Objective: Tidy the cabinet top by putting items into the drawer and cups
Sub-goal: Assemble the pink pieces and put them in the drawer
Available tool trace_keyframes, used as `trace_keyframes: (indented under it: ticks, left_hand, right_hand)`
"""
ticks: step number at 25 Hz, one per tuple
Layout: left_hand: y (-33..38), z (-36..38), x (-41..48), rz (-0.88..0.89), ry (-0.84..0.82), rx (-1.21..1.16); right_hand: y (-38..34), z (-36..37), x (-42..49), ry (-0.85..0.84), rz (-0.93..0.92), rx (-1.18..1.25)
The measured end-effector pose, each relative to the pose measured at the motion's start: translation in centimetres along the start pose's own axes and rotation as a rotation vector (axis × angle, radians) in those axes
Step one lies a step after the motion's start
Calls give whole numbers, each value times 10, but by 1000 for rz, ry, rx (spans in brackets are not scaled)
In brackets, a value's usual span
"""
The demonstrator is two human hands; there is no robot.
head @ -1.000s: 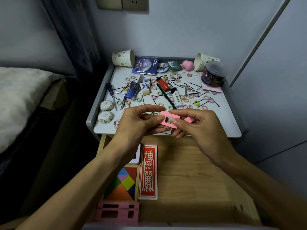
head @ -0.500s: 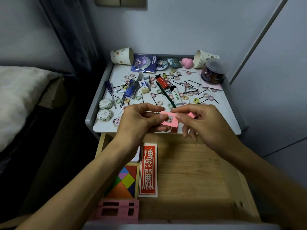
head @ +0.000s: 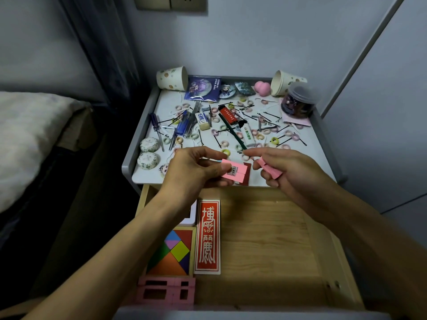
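While the left hand [head: 191,168] is pinching a pink block [head: 234,173] between its thumb and curled fingers [head: 205,153], the right hand [head: 298,174] is gripping a smaller pink piece [head: 269,169], the two pieces just apart. Both are hovering over the front edge of the cluttered table [head: 310,155], above the open wooden drawer [head: 265,239], where a tangram puzzle [head: 172,252], a red card [head: 208,236] and more pink blocks [head: 166,292] are lying along the left side. Two paper cups [head: 172,77] are lying tipped over at the table's back corners
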State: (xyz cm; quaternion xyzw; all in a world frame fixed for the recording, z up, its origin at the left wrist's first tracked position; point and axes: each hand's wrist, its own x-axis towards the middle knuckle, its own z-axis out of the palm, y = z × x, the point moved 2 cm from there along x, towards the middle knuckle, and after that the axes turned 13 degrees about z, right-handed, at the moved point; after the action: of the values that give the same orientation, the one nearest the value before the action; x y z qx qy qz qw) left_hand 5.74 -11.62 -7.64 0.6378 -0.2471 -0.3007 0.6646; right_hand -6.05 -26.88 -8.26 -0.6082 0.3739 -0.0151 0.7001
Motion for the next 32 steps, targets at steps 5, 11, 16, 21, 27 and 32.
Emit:
trace_keyframes:
  ticks: [5,11,16,21,27,32]
  left_hand:
    - [-3,-1,-1,2,-52,52]
    - [-6,2,-2,7,-115,76]
    - [-6,5,-4,38,-125,93]
    - [-8,3,-3,3,-104,52]
    - [-8,3,-3,-19,-100,14]
    - [-9,0,0,-53,-58,-19]
  right_hand:
    - [-4,2,-6,7,-122,-125]
    - [-5,12,-10,230,-369,-370]
    - [-2,17,-10,203,-394,-418]
    - [0,21,-10,240,-487,-604]
    - [2,22,-13,303,-579,-621]
    - [2,24,-11,270,-640,-698]
